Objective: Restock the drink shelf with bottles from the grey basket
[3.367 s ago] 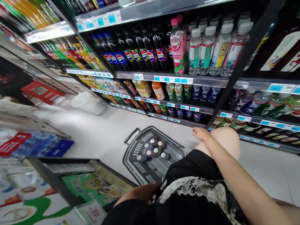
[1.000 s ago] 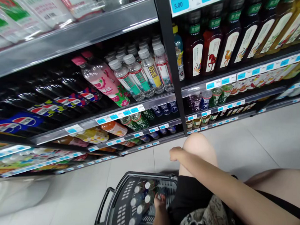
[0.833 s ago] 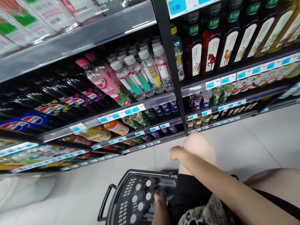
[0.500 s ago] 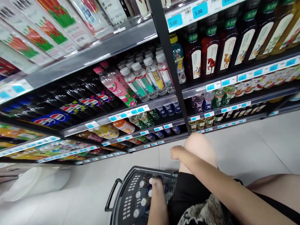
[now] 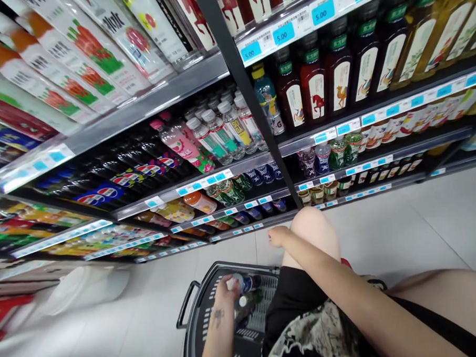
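My left hand (image 5: 227, 290) is inside the black shopping basket (image 5: 207, 310), its fingers closed about the cap end of a blue-labelled bottle (image 5: 247, 282). A green bottle (image 5: 250, 300) with a white cap lies just below that one. My forearm covers part of the basket, so other bottles there may be hidden. Beyond my bent knee (image 5: 313, 232), my right hand (image 5: 279, 236) hangs over the floor with its fingers curled in. Nothing shows in it. It is apart from the shelves.
Shelves of drinks fill the far side: cola bottles (image 5: 100, 195), soda water bottles (image 5: 220, 134) and dark tea bottles (image 5: 292, 100). Upright cartons (image 5: 87, 64) stand at upper left. A black shelf post (image 5: 254, 99) divides the bays. A whitish tub (image 5: 88, 287) sits on the tiled floor at left.
My left hand has shifted left within the basket and now grips the blue-labelled bottle. Several white-capped bottles seen before beside my arm no longer show there. My right hand has barely moved.
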Available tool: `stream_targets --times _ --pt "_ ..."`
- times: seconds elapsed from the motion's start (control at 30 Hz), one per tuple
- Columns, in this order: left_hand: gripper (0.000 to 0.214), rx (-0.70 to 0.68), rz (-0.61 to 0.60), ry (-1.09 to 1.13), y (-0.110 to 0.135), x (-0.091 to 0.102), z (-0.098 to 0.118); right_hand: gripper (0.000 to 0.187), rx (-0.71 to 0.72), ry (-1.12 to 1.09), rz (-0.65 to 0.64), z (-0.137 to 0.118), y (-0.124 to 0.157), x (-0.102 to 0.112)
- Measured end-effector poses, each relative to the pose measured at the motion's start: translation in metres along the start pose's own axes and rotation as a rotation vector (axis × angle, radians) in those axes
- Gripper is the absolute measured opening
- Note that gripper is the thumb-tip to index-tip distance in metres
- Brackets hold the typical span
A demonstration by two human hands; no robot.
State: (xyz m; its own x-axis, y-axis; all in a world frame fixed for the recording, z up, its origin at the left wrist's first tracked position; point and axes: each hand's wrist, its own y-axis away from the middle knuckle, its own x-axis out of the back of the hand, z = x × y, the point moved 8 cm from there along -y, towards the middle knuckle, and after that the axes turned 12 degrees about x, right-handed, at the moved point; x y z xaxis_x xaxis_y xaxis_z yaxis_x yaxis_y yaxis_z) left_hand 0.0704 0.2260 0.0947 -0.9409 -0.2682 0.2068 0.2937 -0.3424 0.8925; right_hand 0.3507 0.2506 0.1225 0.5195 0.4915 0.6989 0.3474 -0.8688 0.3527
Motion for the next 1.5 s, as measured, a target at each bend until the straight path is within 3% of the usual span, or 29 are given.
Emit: stream_targets --times 0.17,0.37,0.47,0.6,0.73,0.83,1.0,1.07,1.13,1.23,1.3,1.4,1.5 --pt "0.024 0.093 -0.098 0.341 0.056 -0.012 0.008 0.053 0.032 -0.019 0.036 -0.004 0.002 0.0" --pt "0.022 0.074 -0.297 0.318 0.124 -0.042 0.006 0.112 0.197 -0.11 0.11 -0.012 0.001 0.001" --pt "0.019 0.038 -0.424 0.242 0.162 -0.06 0.006 0.126 0.246 -0.115 0.103 -0.014 0.003 0.0" --pt "0.02 0.006 -0.511 0.191 0.206 -0.075 0.005 0.121 0.318 -0.121 0.121 -0.018 0.009 0.004" --pt "0.019 0.001 -0.571 0.111 0.233 -0.088 0.003 0.095 0.392 -0.174 0.108 -0.023 0.014 0.004" --pt "0.018 -0.016 -0.581 0.122 0.239 -0.096 0.009 0.075 0.394 -0.203 0.11 -0.022 0.015 0.005" --pt "0.016 -0.095 -0.573 0.181 0.224 -0.104 0.038 0.067 0.268 -0.158 0.241 -0.014 0.013 0.014" --pt "0.018 -0.202 -0.604 0.15 0.215 -0.109 0.052 0.062 0.226 -0.162 0.324 -0.012 0.014 0.02" --pt "0.026 -0.426 -0.585 0.074 0.209 -0.113 0.069 0.058 0.211 -0.196 0.41 -0.011 0.016 0.026" --pt "0.039 -0.819 -0.411 -0.087 0.208 -0.115 0.091 0.058 0.216 -0.25 0.555 -0.01 0.021 0.036" --pt "0.044 -0.976 -0.273 -0.18 0.206 -0.119 0.099 0.058 0.22 -0.252 0.66 -0.008 0.025 0.044" --pt "0.041 -1.07 -0.083 -0.249 0.2 -0.125 0.108 0.058 0.165 -0.202 0.727 -0.001 0.028 0.049" --pt "0.033 -1.066 0.096 -0.298 0.192 -0.128 0.111 0.061 0.102 -0.162 0.688 0.006 0.026 0.047"
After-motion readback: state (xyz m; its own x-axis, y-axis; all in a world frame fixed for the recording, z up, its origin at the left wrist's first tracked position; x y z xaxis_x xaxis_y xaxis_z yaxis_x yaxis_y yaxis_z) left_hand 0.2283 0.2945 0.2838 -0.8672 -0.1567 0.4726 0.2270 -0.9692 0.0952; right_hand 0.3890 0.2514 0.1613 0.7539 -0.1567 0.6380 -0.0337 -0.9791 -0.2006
